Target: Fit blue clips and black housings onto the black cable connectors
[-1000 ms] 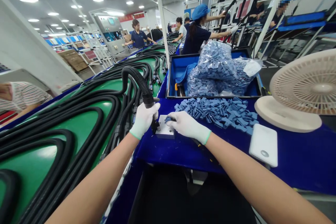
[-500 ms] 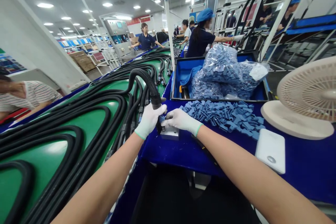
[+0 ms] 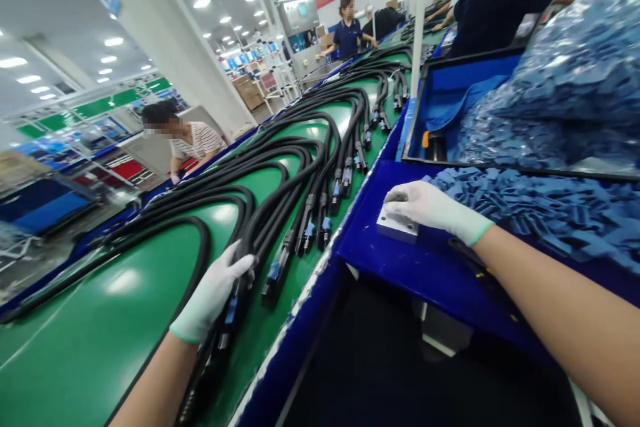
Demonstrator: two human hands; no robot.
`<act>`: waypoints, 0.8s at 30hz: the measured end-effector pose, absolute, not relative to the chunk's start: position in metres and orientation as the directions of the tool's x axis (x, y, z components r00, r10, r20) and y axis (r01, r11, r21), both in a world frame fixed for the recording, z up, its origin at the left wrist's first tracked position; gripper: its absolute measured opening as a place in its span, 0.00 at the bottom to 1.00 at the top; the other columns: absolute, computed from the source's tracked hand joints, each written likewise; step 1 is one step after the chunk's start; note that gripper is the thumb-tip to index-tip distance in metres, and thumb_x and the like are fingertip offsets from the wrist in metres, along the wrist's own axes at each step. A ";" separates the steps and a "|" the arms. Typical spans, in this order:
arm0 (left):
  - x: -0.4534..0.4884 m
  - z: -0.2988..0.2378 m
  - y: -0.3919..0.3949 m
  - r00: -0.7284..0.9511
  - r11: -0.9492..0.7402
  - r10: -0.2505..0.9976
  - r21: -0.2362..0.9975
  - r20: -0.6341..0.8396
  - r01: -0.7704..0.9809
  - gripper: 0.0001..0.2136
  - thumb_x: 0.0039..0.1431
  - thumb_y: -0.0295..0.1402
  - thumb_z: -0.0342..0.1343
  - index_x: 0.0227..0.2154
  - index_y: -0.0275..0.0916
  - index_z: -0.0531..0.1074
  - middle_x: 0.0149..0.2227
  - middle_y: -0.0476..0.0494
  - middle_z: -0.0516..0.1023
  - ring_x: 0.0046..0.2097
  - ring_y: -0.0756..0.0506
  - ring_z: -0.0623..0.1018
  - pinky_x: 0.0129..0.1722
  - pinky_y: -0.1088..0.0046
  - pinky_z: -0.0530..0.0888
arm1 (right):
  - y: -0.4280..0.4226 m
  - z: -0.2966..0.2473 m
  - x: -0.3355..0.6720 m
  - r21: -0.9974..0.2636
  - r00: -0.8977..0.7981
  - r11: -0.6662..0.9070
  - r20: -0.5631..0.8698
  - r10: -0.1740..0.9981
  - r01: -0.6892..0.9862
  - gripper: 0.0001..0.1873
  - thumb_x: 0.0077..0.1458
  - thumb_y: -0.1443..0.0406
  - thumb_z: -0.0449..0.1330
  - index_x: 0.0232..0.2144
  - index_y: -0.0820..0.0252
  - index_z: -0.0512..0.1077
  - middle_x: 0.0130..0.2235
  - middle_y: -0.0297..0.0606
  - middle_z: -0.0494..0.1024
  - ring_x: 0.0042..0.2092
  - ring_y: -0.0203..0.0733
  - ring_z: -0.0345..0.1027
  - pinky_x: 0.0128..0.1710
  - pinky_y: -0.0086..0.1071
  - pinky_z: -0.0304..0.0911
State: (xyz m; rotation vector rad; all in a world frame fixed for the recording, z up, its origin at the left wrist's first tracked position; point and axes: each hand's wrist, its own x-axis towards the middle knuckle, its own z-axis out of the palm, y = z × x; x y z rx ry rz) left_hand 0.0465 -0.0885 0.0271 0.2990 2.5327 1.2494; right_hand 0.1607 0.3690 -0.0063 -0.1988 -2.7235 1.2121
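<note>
1. My right hand [image 3: 430, 207]: white glove, fingers out straight and open, lying flat on top of a metal block [image 3: 397, 225], not wrapped around it.
2. Block sits on a blue bench [image 3: 395, 273], near its left edge. Black tool [image 3: 475, 257] lies on the bench just under my right wrist; can't tell what kind.
3. My left hand [image 3: 210, 293]: white glove, fingers nearly straight, against a black hose [image 3: 213, 363], just beside a blue plug [image 3: 231, 310]. Can't tell if the fingers are closed on it.
4. That hose lies on a green board [image 3: 100, 327], left of the bench. More hoses [image 3: 320, 147] run alongside it in long loops, their ends lined up near the bench edge, most with blue tips.
5. Loose heap of blue pieces [image 3: 540, 207] on the bench, just past my right hand and the block.
6. Behind the heap, a blue-lined bin [image 3: 465, 73] with full clear bags of blue pieces [image 3: 565, 73], plus blue cloth [image 3: 465, 103] inside.
7. Far off: co-worker in a striped shirt [image 3: 200, 140] left of the board, co-worker in navy [image 3: 347, 37] at the far end, another in navy [image 3: 500, 7] beyond the bin.
</note>
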 end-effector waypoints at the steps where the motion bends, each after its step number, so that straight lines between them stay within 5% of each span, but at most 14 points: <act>1: 0.050 0.021 -0.104 -0.933 0.700 0.294 0.711 -0.210 0.061 0.32 0.62 0.50 0.57 0.64 0.38 0.64 0.42 0.40 0.82 0.36 0.39 0.82 0.37 0.63 0.78 | 0.368 -0.007 0.159 -0.723 -0.978 0.687 0.081 0.191 0.074 0.09 0.55 0.60 0.63 0.35 0.57 0.82 0.36 0.37 0.84 0.36 0.44 0.76 0.40 0.33 0.67; 6: 0.063 -0.002 -0.140 -0.930 0.921 0.272 0.346 -0.248 0.177 0.25 0.63 0.50 0.52 0.52 0.36 0.77 0.55 0.33 0.80 0.59 0.31 0.76 0.64 0.55 0.67 | 0.362 -0.013 0.156 -0.591 -0.969 0.796 0.092 0.229 0.132 0.11 0.56 0.59 0.62 0.38 0.54 0.82 0.39 0.37 0.85 0.39 0.45 0.77 0.41 0.34 0.67; 9: 0.064 -0.016 -0.142 -0.958 0.951 0.223 0.257 -0.179 0.173 0.26 0.60 0.45 0.51 0.54 0.33 0.74 0.59 0.27 0.75 0.64 0.28 0.71 0.68 0.52 0.60 | 0.361 -0.016 0.154 -0.578 -0.969 0.806 0.095 0.227 0.132 0.12 0.55 0.60 0.61 0.38 0.55 0.82 0.38 0.37 0.85 0.39 0.46 0.77 0.40 0.34 0.67; 12: 0.052 -0.022 -0.142 -0.952 0.964 0.211 0.210 -0.219 0.165 0.32 0.46 0.43 0.60 0.55 0.32 0.74 0.57 0.23 0.76 0.62 0.23 0.72 0.65 0.47 0.63 | 0.362 -0.013 0.155 -0.610 -0.969 0.783 0.094 0.227 0.124 0.10 0.55 0.61 0.61 0.37 0.54 0.82 0.38 0.36 0.84 0.39 0.45 0.77 0.41 0.34 0.67; 17: 0.007 0.028 -0.150 -0.873 0.935 0.286 0.312 -0.395 0.165 0.32 0.33 0.45 0.67 0.45 0.33 0.80 0.49 0.29 0.82 0.54 0.25 0.79 0.56 0.55 0.75 | 0.353 0.003 0.174 -0.737 -0.973 0.672 0.104 0.207 0.064 0.12 0.60 0.60 0.59 0.38 0.56 0.81 0.40 0.36 0.84 0.39 0.44 0.78 0.42 0.34 0.69; 20: -0.006 0.072 -0.149 -0.810 0.843 0.396 0.521 -0.433 0.134 0.28 0.41 0.52 0.65 0.42 0.37 0.80 0.47 0.35 0.83 0.52 0.28 0.79 0.52 0.57 0.76 | 0.321 0.012 0.194 -0.816 -0.973 0.576 0.168 0.157 -0.048 0.13 0.62 0.58 0.59 0.41 0.56 0.81 0.42 0.37 0.84 0.42 0.46 0.77 0.47 0.37 0.69; 24: 0.010 0.097 -0.117 -0.735 0.581 0.564 0.813 -0.377 0.028 0.25 0.48 0.56 0.64 0.35 0.36 0.78 0.35 0.37 0.80 0.36 0.37 0.78 0.38 0.62 0.76 | 0.251 0.010 0.219 -0.916 -0.988 0.370 0.139 -0.067 -0.154 0.14 0.61 0.56 0.64 0.46 0.52 0.81 0.46 0.39 0.83 0.45 0.49 0.76 0.48 0.41 0.70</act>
